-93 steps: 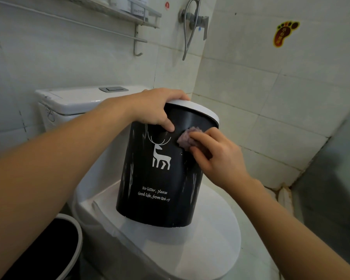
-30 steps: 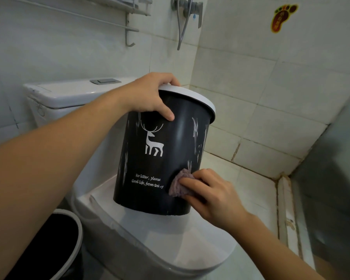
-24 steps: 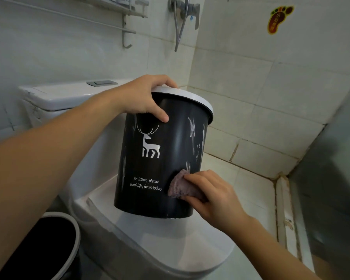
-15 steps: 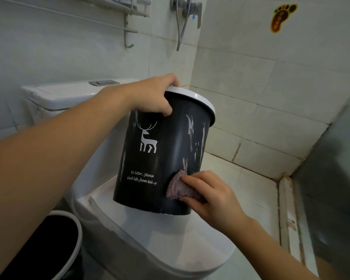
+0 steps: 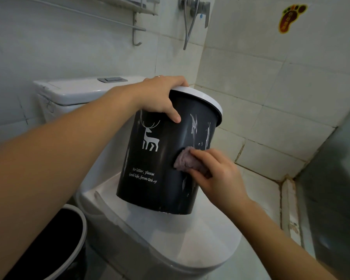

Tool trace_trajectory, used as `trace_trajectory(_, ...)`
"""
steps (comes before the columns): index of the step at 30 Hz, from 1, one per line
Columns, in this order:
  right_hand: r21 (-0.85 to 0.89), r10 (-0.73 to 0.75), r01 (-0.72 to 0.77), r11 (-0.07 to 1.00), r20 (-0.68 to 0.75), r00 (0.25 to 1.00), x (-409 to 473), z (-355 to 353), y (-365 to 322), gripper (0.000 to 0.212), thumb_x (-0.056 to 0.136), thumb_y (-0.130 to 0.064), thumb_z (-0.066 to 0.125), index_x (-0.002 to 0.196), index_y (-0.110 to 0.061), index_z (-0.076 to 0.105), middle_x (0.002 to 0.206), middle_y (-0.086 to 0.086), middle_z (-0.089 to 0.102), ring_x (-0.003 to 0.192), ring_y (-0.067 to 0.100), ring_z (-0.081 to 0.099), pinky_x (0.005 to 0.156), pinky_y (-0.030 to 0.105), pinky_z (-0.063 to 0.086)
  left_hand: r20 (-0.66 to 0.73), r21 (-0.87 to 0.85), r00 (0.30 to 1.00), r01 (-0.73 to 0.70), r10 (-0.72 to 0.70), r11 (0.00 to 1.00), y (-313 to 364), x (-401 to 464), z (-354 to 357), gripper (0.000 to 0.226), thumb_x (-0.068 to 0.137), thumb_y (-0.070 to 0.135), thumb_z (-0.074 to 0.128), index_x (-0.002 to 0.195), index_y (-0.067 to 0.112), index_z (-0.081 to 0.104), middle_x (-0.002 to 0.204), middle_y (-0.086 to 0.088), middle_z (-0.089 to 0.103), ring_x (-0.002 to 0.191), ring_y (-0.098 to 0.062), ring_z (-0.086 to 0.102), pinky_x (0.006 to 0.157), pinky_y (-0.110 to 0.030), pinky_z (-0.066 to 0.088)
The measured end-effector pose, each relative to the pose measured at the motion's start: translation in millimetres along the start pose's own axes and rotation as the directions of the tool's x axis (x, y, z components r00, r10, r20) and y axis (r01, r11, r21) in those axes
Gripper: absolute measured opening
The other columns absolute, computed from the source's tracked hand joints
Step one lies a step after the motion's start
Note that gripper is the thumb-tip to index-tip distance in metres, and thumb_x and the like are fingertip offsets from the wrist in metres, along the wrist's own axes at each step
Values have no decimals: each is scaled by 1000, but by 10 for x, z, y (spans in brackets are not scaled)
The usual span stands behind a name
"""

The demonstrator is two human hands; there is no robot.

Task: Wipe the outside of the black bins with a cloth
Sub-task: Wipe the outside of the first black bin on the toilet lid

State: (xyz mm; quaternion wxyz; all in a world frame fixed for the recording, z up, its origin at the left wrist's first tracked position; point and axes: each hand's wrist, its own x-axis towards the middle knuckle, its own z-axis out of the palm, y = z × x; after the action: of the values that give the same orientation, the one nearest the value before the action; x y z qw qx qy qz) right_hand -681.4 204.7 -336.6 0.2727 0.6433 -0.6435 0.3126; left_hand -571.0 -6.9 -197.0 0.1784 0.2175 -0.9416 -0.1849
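So down at the left there's a second bin point(image 5: 55, 245) on the floor beside the toilet point(image 5: 190, 239). Left hand point(image 5: 160, 98) has its fingers curled over the white rim of the bin point(image 5: 160, 190), which sits tilted on the closed toilet lid. Right hand point(image 5: 220, 174) pinches a purple cloth point(image 5: 183, 160) against the bin's streaky side.

You face a tiled corner: white toilet point(image 5: 170, 235), wall rack point(image 5: 117, 19), shower valve point(image 5: 194, 7), footprint sticker point(image 5: 291, 17).
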Motion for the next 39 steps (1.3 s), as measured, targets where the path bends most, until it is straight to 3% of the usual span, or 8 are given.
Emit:
trace_trajectory(4,-28,-155,157,987,84,984,-137,-9,-36,33,89,-26,69,118,-10,68,98,6,64,84,22,60,65,36,55,5,-14,1000,-2,2,1000,-4,-38,-7,66,58,38,90,105,51,46,111,10,60,101,-21,59,86,-40,50)
trace_trajectory(10,-10,-382,395,918,239,893,-298,-28,-11,26,95,-27,62,115,-12,70,97,5,64,79,20,57,58,27,50,-6,-16,1000,-14,13,1000,-1,-77,-16,66,60,35,90,108,48,47,112,10,59,103,-21,56,83,-36,44)
trace_trajectory(14,-38,-154,158,987,82,985,11,-51,2,35,89,-25,67,120,-10,67,99,6,65,85,23,61,65,35,54,-16,-5,999,-28,28,1000,6,-92,-12,66,60,34,90,108,46,47,113,9,59,106,-22,54,87,-37,40)
trace_trajectory(17,-30,-11,11,999,6,1000,103,-23,-24,38,86,-26,73,121,-10,67,97,4,65,84,21,60,67,35,55,-15,0,1000,-20,20,1000,-15,-110,-23,67,60,35,90,110,47,47,116,7,59,108,-23,54,95,-43,44)
trace_trajectory(24,34,-298,298,954,221,929,-311,12,-61,31,90,-26,67,118,-14,67,101,4,63,83,19,58,62,30,53,-12,-17,1000,-9,9,1000,-51,-149,-50,67,60,36,90,109,48,47,115,8,60,110,-26,54,98,-49,45)
trace_trajectory(29,-20,-61,62,998,27,998,155,-71,-6,34,84,-18,72,117,-11,70,97,6,66,84,28,63,67,38,55,-6,-3,1000,-28,28,1000,-32,-166,-54,67,62,35,89,112,45,47,117,7,59,111,-24,54,99,-48,44)
trace_trajectory(33,-41,85,-87,995,-37,996,449,-106,8,36,85,-21,75,120,-13,68,97,5,65,85,25,61,65,39,52,1,10,999,-45,45,999,-14,-181,-63,68,64,33,88,119,39,49,116,8,59,110,-21,54,99,-46,43)
trace_trajectory(39,-45,-181,185,982,87,980,84,-89,-35,33,85,-22,72,116,-10,70,98,6,65,84,24,62,63,35,55,8,17,998,-66,66,998,-18,-193,-70,68,66,31,88,120,39,48,114,10,55,110,-19,50,97,-40,39)
